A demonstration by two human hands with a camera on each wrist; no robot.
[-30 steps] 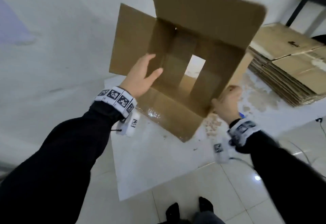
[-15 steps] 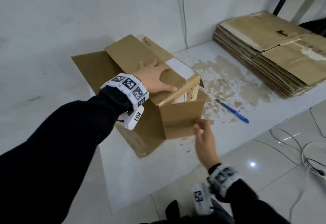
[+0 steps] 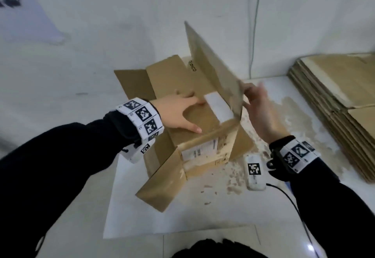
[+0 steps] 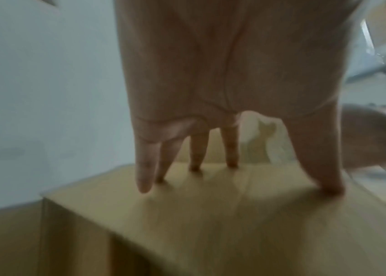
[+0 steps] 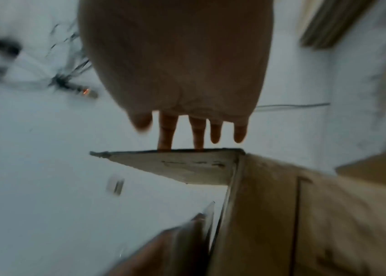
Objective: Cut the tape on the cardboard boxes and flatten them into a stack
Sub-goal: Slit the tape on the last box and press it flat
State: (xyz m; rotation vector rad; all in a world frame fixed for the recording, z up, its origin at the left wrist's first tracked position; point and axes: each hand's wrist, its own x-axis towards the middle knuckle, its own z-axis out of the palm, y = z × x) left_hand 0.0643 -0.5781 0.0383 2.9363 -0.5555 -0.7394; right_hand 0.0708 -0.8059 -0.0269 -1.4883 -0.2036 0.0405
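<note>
A brown cardboard box (image 3: 205, 162) with shipping labels stands on the white table (image 3: 182, 217), its side flaps splayed out. My left hand (image 3: 180, 109) lies on its top face, fingers spread and straight; in the left wrist view the fingertips (image 4: 194, 166) press on the cardboard (image 4: 210, 224). One long flap (image 3: 211, 71) stands upright on the box's right side. My right hand (image 3: 257, 103) is at that flap's outer edge, its straight fingers (image 5: 166, 134) reaching behind the flap edge (image 5: 187, 162).
A stack of flattened cardboard (image 3: 341, 103) lies at the right along the wall. The table between box and stack has a brown stained patch (image 3: 294, 115). A thin cable (image 3: 254, 34) runs down the wall, a black cable (image 3: 288, 199) trails from my right wrist.
The box, held open in the air a second ago, stands on the table under my left hand. My right hand left the near flap and rose to the upright right flap.
</note>
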